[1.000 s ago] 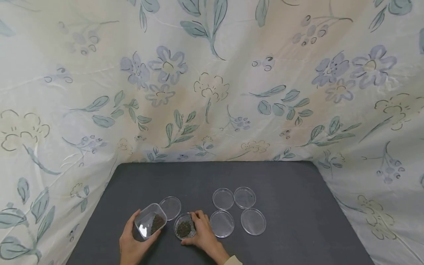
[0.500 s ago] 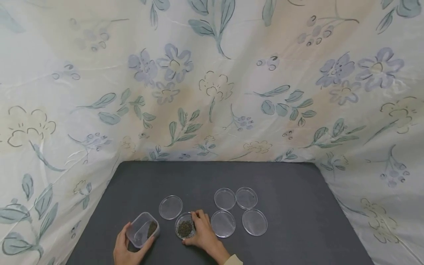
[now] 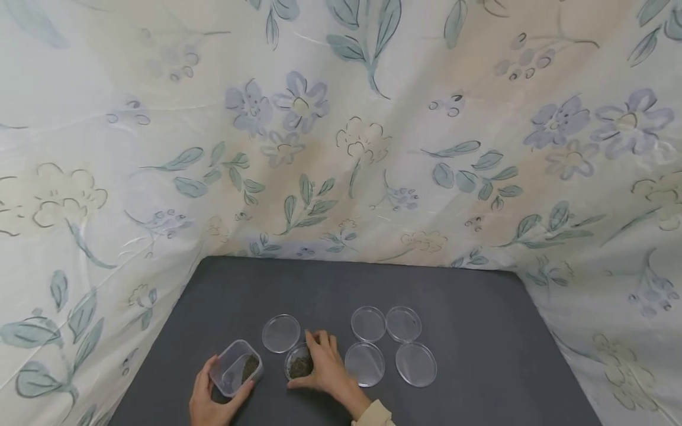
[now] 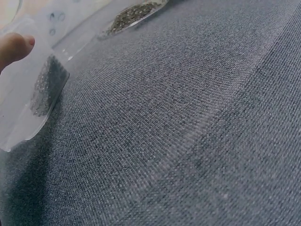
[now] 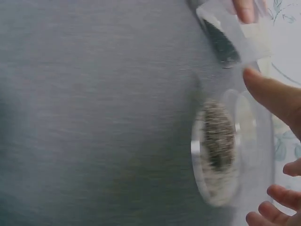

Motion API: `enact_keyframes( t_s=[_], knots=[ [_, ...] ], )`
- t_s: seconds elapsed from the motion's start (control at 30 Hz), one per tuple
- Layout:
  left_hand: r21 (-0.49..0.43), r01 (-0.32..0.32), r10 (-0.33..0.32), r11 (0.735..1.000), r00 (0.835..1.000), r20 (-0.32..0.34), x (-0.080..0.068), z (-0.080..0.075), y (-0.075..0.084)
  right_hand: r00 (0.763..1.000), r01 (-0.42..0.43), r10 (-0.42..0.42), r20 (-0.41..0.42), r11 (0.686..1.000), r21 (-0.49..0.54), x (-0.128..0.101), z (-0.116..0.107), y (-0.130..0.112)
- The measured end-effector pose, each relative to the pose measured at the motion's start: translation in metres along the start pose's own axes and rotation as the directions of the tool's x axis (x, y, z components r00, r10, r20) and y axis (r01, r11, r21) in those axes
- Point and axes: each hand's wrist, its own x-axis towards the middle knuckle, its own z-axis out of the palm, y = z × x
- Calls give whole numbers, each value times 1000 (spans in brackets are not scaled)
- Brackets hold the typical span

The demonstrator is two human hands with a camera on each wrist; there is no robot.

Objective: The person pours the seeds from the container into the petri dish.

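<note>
Left hand (image 3: 209, 397) at the 7 o'clock edge of the grey mat (image 3: 479, 296), fingers and thumb curled round a clear tub (image 3: 235, 367), gripping it from the near side. Tub tilted, resting on or just above the mat, dark granules (image 3: 249, 367) heaped against its 3 o'clock wall. From the left wrist, only a fingertip (image 4: 14, 46) against the tub (image 4: 28, 103), the granules (image 4: 47, 89) showing through the wall, with the grey weave (image 4: 188, 141) filling the rest. Right hand (image 3: 322, 370) just at 3 o'clock of the tub, fingers bent over a round dish (image 3: 299, 364), thumb at its near rim and fingertips at its far rim, holding it on the mat. Dish (image 5: 230, 155) seen edge-on from the right wrist, part filled with the same dark granules (image 5: 217, 141), thumb (image 5: 273, 94) and fingertips (image 5: 282, 193) spread around its rim, the tub (image 5: 230, 35) just beyond with another fingertip (image 5: 245, 9) on it. Clear lid (image 3: 280, 333) flat on the mat at 11 o'clock of the dish, close by, contact not clear. Four empty clear dishes at 3 o'clock of the right hand in a two-by-two cluster: far pair (image 3: 368, 323) and (image 3: 403, 324) touching or nearly so, near pair (image 3: 364, 364) and (image 3: 416, 364) just beside them. Nearest empty dish right beside the right hand's knuckles. Floral sheet (image 3: 341, 148) draped behind and to both sides of the mat.
</note>
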Motion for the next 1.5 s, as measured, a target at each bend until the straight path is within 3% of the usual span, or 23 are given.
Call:
enact_keyframes(
  t_s=[0.1,0.23,0.5,0.73,0.87,1.13,1.5],
  knots=[
    [38,27,-27,999,1000,2,1,1,3,1000,17,-18,-20,999,-33,16,-7,-5],
    [62,52,-52,997,999,-9,1,1,6,1000,9,-8,23,998,-66,41,-11,-11],
    [124,105,-102,987,994,-30,-2,3,9,987,-67,86,135,989,-134,70,6,-17],
    [106,112,-106,988,993,-60,-7,3,6,978,-79,117,173,974,-213,75,23,-23],
    [110,119,-115,987,993,-41,-5,4,6,982,-62,101,159,969,-238,78,28,-24],
    [99,83,-79,992,996,-44,-3,4,5,987,-30,56,148,985,-172,84,32,-22],
    [112,186,-193,976,980,56,0,0,15,978,18,35,207,969,-247,82,30,-12]
  ],
)
